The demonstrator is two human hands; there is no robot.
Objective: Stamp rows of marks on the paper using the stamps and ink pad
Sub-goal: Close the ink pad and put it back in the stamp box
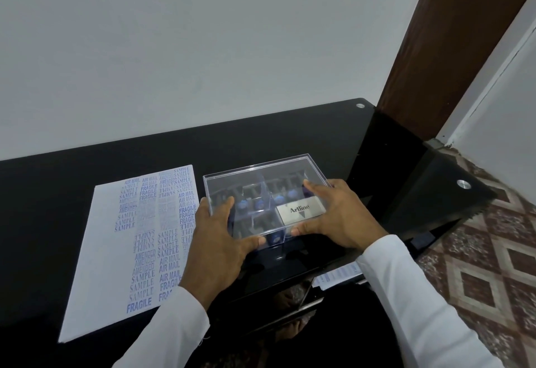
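A clear plastic box point(261, 170) stands on the black glass table point(72, 170), its transparent lid on top. Inside it I see several blue-topped stamps point(258, 203) in compartments and a silver Artline ink pad point(298, 211). My left hand point(217, 240) grips the box's left side, thumb on the front edge and fingers over the lid. Gripping the right side is my right hand point(336, 216), thumb at the front edge. A white paper point(107, 251) lies left of the box, covered with columns of blue marks reading SAMPLE, AIR MAIL, FRAGILE and AMENDED.
A white wall rises behind the table. A dark wooden door frame point(435, 48) stands at the right, above patterned floor tiles point(493, 266). A printed slip of paper point(339, 274) lies on a lower shelf under the glass.
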